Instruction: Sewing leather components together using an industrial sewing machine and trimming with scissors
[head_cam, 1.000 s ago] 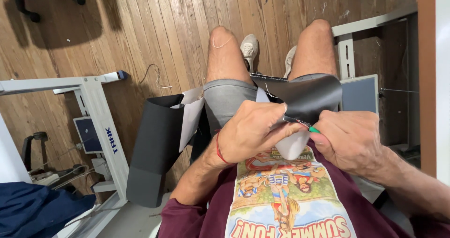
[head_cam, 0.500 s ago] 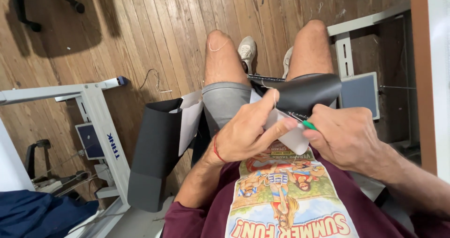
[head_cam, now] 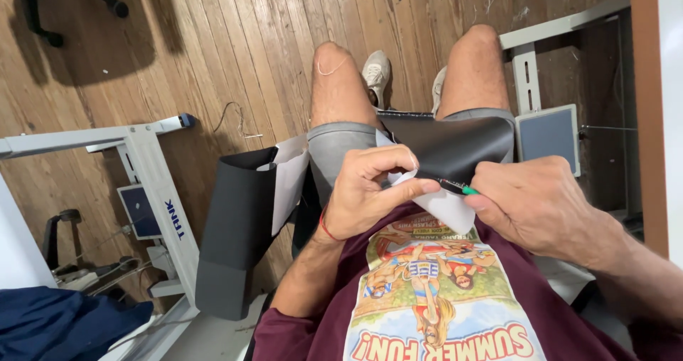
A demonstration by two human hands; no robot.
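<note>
I sit with a sheet of black material [head_cam: 455, 147] with a white underside [head_cam: 445, 208] draped over my lap. My left hand [head_cam: 373, 190] pinches the folded edge of that sheet between thumb and fingers; a red band circles its wrist. My right hand [head_cam: 537, 204] grips a thin tool with a green end [head_cam: 468, 189], its tip touching the sheet's edge right beside my left thumb. What the tool's tip does is too small to tell. More of the black sheet [head_cam: 238, 226] hangs off my left thigh toward the floor.
A wooden plank floor [head_cam: 235, 55] lies below. A white desk frame [head_cam: 153, 183] stands at left with cables and a blue cloth [head_cam: 64, 325] near it. Another desk leg with a grey box [head_cam: 548, 137] is at right. Chair wheels [head_cam: 117, 7] show at top left.
Both hands have stayed together on the sheet's edge. My left fingers shifted their pinch slightly and the fold of black material sits a little flatter across my lap.
</note>
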